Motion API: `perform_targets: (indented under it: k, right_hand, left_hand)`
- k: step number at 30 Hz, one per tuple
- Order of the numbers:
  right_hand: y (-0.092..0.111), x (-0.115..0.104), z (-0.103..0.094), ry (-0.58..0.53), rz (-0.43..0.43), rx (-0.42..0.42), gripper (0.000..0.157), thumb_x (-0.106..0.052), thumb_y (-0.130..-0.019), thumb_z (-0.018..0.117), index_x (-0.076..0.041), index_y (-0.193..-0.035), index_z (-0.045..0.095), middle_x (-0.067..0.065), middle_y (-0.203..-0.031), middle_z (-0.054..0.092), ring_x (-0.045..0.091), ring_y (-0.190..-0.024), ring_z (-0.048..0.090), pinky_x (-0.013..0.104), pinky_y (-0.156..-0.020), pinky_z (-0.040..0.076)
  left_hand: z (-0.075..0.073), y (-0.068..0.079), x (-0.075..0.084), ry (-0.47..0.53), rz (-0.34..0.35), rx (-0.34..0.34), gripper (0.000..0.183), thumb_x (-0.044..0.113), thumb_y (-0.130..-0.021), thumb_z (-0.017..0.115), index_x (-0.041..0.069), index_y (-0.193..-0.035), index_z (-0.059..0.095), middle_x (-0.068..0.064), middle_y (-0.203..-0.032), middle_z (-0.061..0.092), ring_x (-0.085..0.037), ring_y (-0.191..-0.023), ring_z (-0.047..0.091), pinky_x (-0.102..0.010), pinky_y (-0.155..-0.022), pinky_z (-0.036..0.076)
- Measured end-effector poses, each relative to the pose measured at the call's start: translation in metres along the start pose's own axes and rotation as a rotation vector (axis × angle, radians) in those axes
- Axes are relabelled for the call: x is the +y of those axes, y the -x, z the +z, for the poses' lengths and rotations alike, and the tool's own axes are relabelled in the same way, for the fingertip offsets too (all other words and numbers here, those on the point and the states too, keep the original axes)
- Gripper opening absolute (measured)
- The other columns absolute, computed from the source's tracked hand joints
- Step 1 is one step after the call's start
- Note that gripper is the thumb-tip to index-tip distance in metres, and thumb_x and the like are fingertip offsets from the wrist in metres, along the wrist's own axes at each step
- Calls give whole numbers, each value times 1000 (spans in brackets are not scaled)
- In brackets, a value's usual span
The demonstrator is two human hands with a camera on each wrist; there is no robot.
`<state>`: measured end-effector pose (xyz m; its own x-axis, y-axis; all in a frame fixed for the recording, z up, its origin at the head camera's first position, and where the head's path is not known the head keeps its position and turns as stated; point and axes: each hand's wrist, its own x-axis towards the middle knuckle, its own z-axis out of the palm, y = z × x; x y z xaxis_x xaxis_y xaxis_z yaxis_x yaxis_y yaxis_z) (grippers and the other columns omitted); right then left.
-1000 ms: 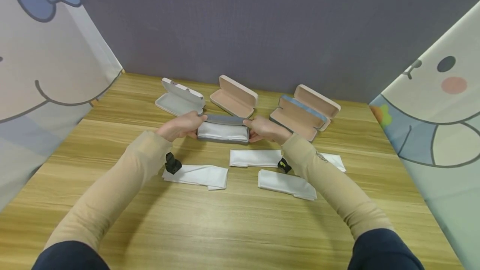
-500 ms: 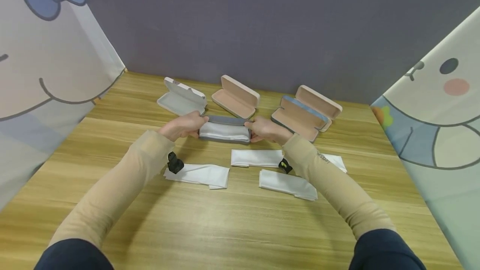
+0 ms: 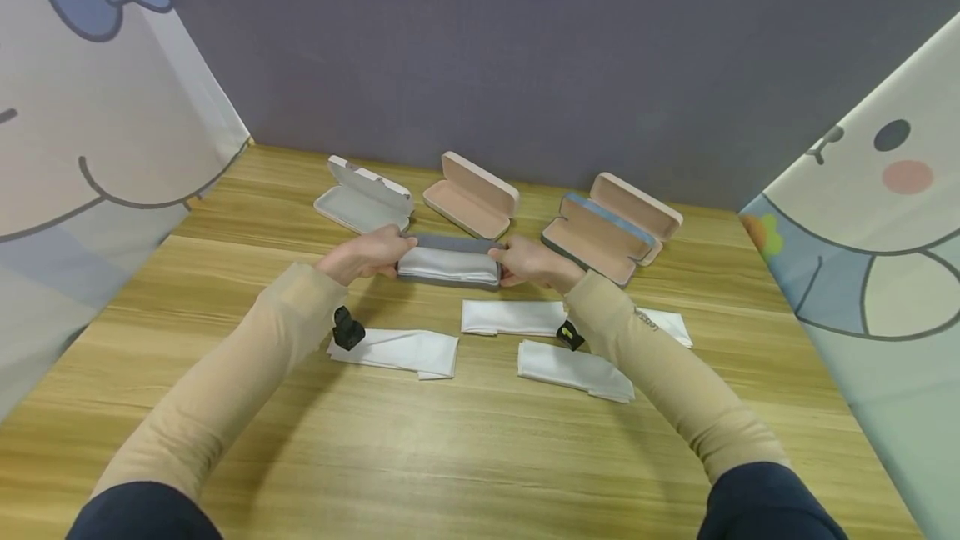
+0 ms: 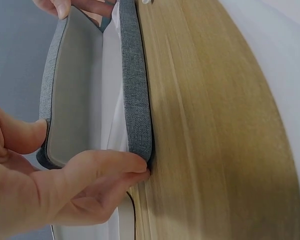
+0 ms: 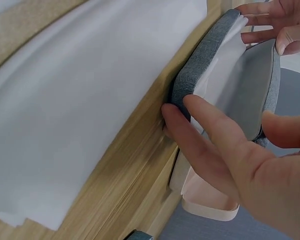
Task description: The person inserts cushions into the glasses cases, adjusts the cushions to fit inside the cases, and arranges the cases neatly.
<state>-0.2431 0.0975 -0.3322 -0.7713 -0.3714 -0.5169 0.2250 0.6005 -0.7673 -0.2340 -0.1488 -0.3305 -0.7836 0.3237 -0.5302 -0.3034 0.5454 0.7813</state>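
Gray fabric glasses case (image 3: pixel 453 242) stands partly open between your hands, a folded white cloth (image 3: pixel 448 265) inside it. Whether its base touches the table (image 3: pixel 450 457), you can't tell. Your left hand (image 3: pixel 370 251) holds its left end and your right hand (image 3: pixel 534 259) its right; on each, your thumb bears on the lid's edge while your fingers lie against the end of the lower half. Your forearms slant in from either side in front of the case.

Your fingers mask its ends, so you can't see how far the cloth reaches. In front and to its right, your right sleeve (image 3: pixel 660 365) crosses white cloth strips (image 3: pixel 510 317); you can't tell whether the pieces showing on either side join. In front and to its left, a black wrist camera (image 3: pixel 347 330) covers one corner of another cloth (image 3: pixel 412 352). Behind and to its left, an open white case (image 3: pixel 367 184) is cut off in your left wrist view.
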Motion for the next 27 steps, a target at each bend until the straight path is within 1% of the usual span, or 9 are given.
perform_targets:
  k: [1,2,6,7,9,11,15,20,27]
  right_hand:
    - [0,0,0,5,-3,-1,28,-19,-106,34,-10,-79,29,9,-89,35,19,-77,41,40,-104,47]
    - [0,0,0,7,-7,-2,28,-19,-106,34,-10,-79,29,9,-89,35,19,-77,41,40,-104,46]
    - [0,2,-1,9,-14,-2,23,-17,-105,34,-10,-83,32,9,-92,36,20,-86,46,40,-105,45]
    - [0,2,-1,8,-14,-2,23,-17,-105,35,-10,-84,32,10,-92,37,21,-89,48,40,-105,45]
    - [0,3,-1,8,-15,-2,19,-16,-105,35,-9,-87,33,9,-94,37,24,-98,50,40,-105,45]
    - [-1,3,0,9,-13,-1,17,-16,-105,36,-8,-90,34,10,-97,38,28,-108,52,40,-105,45]
    - [-1,3,0,16,-7,2,16,-17,-105,36,-2,-101,39,13,-106,42,35,-121,50,39,-105,45]
    - [0,3,0,37,-2,-1,25,-17,-105,36,4,-118,38,18,-114,42,38,-127,47,38,-105,45]
    - [-1,2,1,55,9,8,29,-16,-104,37,8,-122,39,24,-129,39,38,-132,43,38,-106,45]
  left_hand:
    - [0,0,0,-12,-1,4,67,23,-106,24,-7,-147,-19,-28,-156,-15,-42,-143,18,-53,-115,27]
    - [0,1,0,-22,-3,9,66,24,-106,24,-7,-147,-18,-29,-156,-13,-40,-132,38,-52,-115,27]
    - [2,1,1,-39,-11,17,65,23,-106,25,-7,-148,-15,-30,-156,-7,-39,-125,45,-52,-115,27]
    - [2,1,1,-40,-14,21,65,23,-106,25,-8,-148,-14,-30,-156,-5,-39,-124,45,-51,-115,27]
    - [3,1,1,-25,-15,20,64,22,-106,25,-8,-148,-13,-30,-156,-6,-42,-145,13,-51,-116,27]
    - [3,0,1,-14,-13,29,63,21,-106,25,-9,-148,-11,-30,-156,-4,-41,-145,11,-50,-115,28]
    - [4,2,0,-26,-14,28,63,20,-106,25,-10,-148,-12,-31,-156,-4,-43,-145,13,-51,-116,26]
    - [3,2,-1,-46,-16,17,64,22,-106,25,-9,-148,-12,-30,-157,-5,-47,-142,17,-54,-117,21]
    - [2,3,-1,-71,-22,19,63,23,-106,26,-8,-149,-9,-30,-156,-1,-50,-139,25,-56,-117,21]
